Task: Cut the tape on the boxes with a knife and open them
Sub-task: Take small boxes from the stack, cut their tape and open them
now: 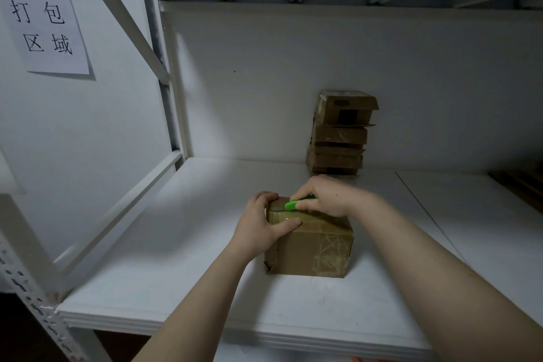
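Cardboard box [311, 244] sits taped on the white shelf [176, 288], its upper left corner clamped by the left hand [260, 225], thumb across the top. Just beyond that grip the right hand [323, 195] curls round a green knife [295, 204] (blade hidden) on the lid; behind it stands a box stack [340, 132]

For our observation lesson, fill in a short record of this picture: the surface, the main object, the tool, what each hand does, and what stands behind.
shelf: white, bears everything
box: brown, taped, closed, mid-shelf
knife: green, its end at the tape on the box top
left hand: grips the box's top left corner
right hand: holds the knife over the box
stack: several brown boxes against the back wall
sign: paper with Chinese characters, upper left
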